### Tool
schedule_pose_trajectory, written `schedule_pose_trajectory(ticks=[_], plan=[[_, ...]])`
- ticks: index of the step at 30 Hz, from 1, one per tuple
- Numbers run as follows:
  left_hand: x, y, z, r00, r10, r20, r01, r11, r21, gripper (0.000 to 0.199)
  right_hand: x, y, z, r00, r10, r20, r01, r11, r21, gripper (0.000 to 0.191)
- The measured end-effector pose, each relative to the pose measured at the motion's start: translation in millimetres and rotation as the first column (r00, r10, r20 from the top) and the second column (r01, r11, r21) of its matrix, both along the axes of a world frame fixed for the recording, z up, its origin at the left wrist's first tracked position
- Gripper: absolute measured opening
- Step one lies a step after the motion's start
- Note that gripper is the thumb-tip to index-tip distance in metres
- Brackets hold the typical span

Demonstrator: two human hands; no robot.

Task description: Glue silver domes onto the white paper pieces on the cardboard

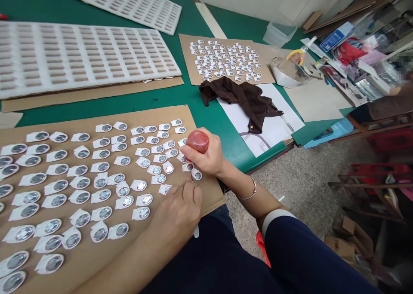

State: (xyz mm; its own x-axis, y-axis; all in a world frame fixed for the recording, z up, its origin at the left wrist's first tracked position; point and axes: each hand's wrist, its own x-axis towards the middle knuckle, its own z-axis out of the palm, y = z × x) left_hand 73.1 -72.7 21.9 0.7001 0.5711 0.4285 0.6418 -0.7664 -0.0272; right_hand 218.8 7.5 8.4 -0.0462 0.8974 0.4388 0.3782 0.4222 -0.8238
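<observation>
The right hand (211, 155) clasped a reddish bottle (197, 142) above cardboard (211, 192). What the left hand (181, 208) held, I couldn't tell

On the desk (155, 98), a near cardboard sheet (211, 195) bears discs (80, 196), hands (182, 208) above its right end; behind, at left, lie two trays (105, 55), one beyond the other; behind, at right, another disc-laden sheet (266, 73); before that, a cloth (237, 95) partly on paper (238, 120).
</observation>
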Motion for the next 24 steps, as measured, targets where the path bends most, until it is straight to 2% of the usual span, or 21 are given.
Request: schedule_pose_trajectory(ticks=[5,9,14,21,24], plan=[[0,2,-2.6,1.000,-0.007,0.020,0.007,1.000,0.025,0.024,1,1,0.0,1.000,-0.016,0.026,0.016,1.000,0.012,0.031],[-1,-1,-6.6,1.000,0.016,0.000,-0.016,1.000,-0.023,0.022,2,2,0.2,0.999,-0.010,0.049,0.009,1.000,0.024,0.034],[-4,0,0.3,0.997,0.011,-0.072,-0.017,0.997,-0.081,0.023,4,2,0.6,0.999,-0.012,0.043,0.011,1.000,0.024,0.034],[-13,11,7.5,0.999,-0.042,-0.023,0.035,0.971,-0.235,0.023,6,2,0.8,0.999,-0.011,0.045,0.010,1.000,0.024,0.032],[-18,19,12.9,0.998,-0.052,0.039,0.063,0.928,-0.368,0.021,7,2,0.6,0.999,-0.007,0.038,0.006,1.000,0.026,0.032]])
